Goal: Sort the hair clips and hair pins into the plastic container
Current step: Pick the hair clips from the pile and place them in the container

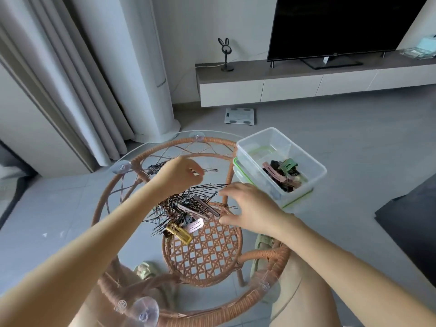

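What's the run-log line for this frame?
left hand: pinching hair pins | right hand: open, reaching pile | container: clips inside | sorting: unfinished

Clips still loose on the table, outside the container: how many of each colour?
Pink clips: 2, counting the paler one
Gold clip: 1
Brown clip: 1, at the right hand
Total: 4 that I can make out; the pin pile may hide more.

Place: a home living room.
Landmark: television (339, 27) on a low media cabinet (306, 81).
Left of the cabinet: long curtains (59, 79).
Floor in front of it: bathroom scale (240, 116), then a rattan glass-topped table (212, 256).
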Demonstrator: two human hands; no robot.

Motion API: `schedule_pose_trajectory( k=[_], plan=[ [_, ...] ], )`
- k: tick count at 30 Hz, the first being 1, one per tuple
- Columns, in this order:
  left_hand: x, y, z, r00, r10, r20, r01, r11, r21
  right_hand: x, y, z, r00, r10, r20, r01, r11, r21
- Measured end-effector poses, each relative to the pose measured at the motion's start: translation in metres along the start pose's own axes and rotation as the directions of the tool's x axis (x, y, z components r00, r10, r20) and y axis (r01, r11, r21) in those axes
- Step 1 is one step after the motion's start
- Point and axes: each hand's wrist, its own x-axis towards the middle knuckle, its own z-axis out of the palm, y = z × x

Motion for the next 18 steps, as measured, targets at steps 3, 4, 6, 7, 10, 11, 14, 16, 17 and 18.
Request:
schedule_pose_trajectory(
  k=[3,4,6,7,10,11,14,16,17,18],
  plan=[
    [-0.037,-0.03,0.008,1.0,-0.019,0.022,0.015,0.986,0.168,0.008,-0.016,0.036,0.999,0.028,0.045,-0.021,0.988,-0.154],
    [-0.05,-0.039,0.014,0.999,-0.027,0.039,0.019,0.98,0.197,0.012,-0.021,0.046,0.999,0.035,0.027,-0.03,0.983,-0.18],
    [-0.069,-0.052,0.03,0.998,0.001,0.067,-0.019,0.965,0.261,0.016,-0.027,0.063,0.999,0.035,-0.026,-0.04,0.978,-0.205],
    [-0.077,-0.058,0.038,0.997,0.029,0.074,-0.049,0.956,0.288,0.018,-0.03,0.069,0.998,0.036,-0.049,-0.045,0.979,-0.199],
    [-0.086,-0.067,0.063,0.991,0.129,0.043,-0.136,0.933,0.334,0.023,-0.035,0.078,0.992,0.082,-0.097,-0.09,0.993,-0.073],
    [-0.084,-0.07,0.07,0.988,0.154,0.025,-0.152,0.922,0.356,0.024,-0.036,0.079,0.991,0.096,-0.09,-0.099,0.995,-0.028],
    [-0.078,-0.072,0.084,0.982,0.175,-0.074,-0.134,0.913,0.384,0.022,-0.035,0.081,0.992,0.101,-0.08,-0.096,0.993,0.065],
    [-0.074,-0.075,0.091,0.956,0.265,-0.127,-0.178,0.867,0.466,0.018,-0.033,0.082,0.988,0.087,-0.13,-0.076,0.994,0.084],
    [-0.073,-0.077,0.093,0.945,0.308,-0.111,-0.209,0.829,0.519,0.016,-0.031,0.082,0.985,0.087,-0.15,-0.075,0.993,0.089],
    [-0.072,-0.078,0.095,0.934,0.344,-0.098,-0.232,0.79,0.567,0.015,-0.03,0.083,0.982,0.093,-0.165,-0.08,0.993,0.089]
  ],
)
